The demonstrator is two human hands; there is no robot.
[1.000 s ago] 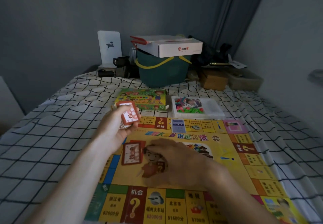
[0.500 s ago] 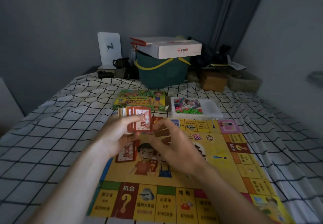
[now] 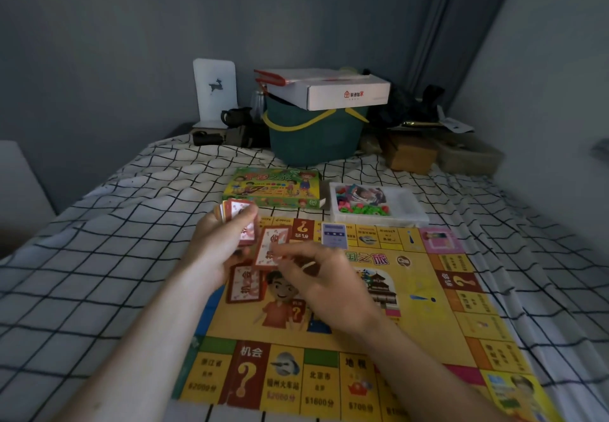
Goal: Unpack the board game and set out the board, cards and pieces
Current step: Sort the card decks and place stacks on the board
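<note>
The yellow game board (image 3: 428, 332) lies unfolded on the checked sheet. My left hand (image 3: 217, 250) grips a stack of red-backed cards (image 3: 235, 210) above the board's far left part. My right hand (image 3: 323, 283) pinches a single red card (image 3: 268, 247) just beside the stack. Another red card (image 3: 244, 284) lies face down on the board below my hands. A small blue card (image 3: 334, 235) rests near the board's far edge. The green game box (image 3: 273, 187) and a clear plastic tray (image 3: 408, 200) holding coloured pieces sit beyond the board.
A green bucket (image 3: 313, 138) with a white carton (image 3: 329, 87) on top stands at the bed's far end, next to a white stand (image 3: 216, 92), dark items and brown boxes (image 3: 412, 154). A wall runs along the right side.
My right hand rose from the board's centre to the stack and now pinches one card drawn off it. My left hand kept holding the stack.
</note>
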